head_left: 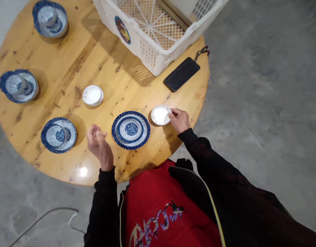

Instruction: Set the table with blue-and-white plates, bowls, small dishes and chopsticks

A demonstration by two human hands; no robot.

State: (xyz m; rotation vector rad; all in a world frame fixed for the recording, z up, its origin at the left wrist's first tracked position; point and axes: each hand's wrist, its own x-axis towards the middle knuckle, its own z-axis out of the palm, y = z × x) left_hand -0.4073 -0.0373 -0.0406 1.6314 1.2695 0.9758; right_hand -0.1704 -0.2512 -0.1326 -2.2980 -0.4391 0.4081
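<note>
My right hand (179, 120) pinches the right rim of a small white dish (161, 115) at the right side of the round table. Left of that dish, a blue-and-white patterned plate (131, 130) lies flat, with a smaller matching round piece centred on it. My left hand (98, 142) is held above the table just left of the plate, fingers loosely curled and apart, with nothing in it. Beyond it sits a short stack of small white dishes (92, 95). To its left, a blue-and-white bowl (59, 135) has another piece resting inside.
On the wooden round table (52, 79), two more blue-and-white bowl sets (18, 85) stand along the far left side. A white plastic crate (158, 56) takes up the back right. A black phone (182, 74) with a strap lies near the right edge.
</note>
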